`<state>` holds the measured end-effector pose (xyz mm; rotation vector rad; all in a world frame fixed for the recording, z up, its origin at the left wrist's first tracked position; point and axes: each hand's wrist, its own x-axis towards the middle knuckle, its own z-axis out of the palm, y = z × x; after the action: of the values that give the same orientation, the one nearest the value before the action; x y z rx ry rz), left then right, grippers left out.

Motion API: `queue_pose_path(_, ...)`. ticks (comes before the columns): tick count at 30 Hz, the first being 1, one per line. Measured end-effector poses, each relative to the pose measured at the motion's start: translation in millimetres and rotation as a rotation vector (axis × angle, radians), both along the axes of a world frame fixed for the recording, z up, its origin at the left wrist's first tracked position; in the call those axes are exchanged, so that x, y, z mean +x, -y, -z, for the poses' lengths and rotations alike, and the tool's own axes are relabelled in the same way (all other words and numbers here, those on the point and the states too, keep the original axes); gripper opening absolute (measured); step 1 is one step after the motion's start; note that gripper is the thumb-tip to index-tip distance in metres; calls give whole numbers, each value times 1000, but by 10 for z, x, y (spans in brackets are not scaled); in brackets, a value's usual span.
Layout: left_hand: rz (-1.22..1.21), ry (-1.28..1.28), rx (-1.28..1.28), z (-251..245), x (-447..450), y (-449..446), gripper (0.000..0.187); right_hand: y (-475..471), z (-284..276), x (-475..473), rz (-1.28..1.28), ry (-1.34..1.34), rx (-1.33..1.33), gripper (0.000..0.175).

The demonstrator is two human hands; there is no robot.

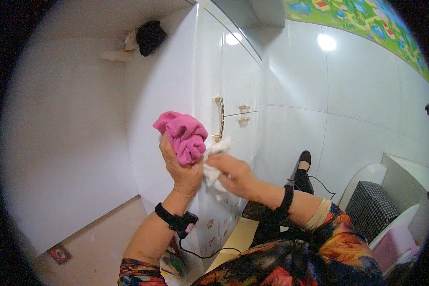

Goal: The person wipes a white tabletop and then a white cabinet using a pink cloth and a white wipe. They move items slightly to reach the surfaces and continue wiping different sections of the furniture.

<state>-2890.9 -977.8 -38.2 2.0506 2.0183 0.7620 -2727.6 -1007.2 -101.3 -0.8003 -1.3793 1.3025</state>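
A bunched pink cloth (184, 137) is gripped by my left hand (183, 175), held up in front of a white cabinet. Just to its right, my right hand (234, 173) pinches a crumpled white cloth (214, 171) between thumb and fingers. The white cloth hangs beside my left wrist and looks slightly blurred. Behind both cloths is the white cabinet door (209, 71) with a curved metal handle (220, 119). My left fingertips are partly hidden by the pink cloth.
A black bundled item (151, 38) lies at the upper left inside the cabinet. Two small handles (243, 113) are on drawers or doors to the right. A checkered box-like object (371, 211) stands at the lower right. A thin cable (211, 255) hangs from my left wrist device.
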Motion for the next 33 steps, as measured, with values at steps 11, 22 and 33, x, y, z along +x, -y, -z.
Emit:
queue_pose_path(11, 30, -170, 64, -92, 106, -73, 83, -1433, 44, -204, 406, 242, 183, 67)
queue_pose_path(22, 11, -172, 49, -120, 108, -54, 84, -3403, 72, 148, 351, 360, -44, 38)
queue_pose_path(33, -11, -150, 26, -218, 147, -40, 85, -2242, -82, 245, 291, 293, 225, 44)
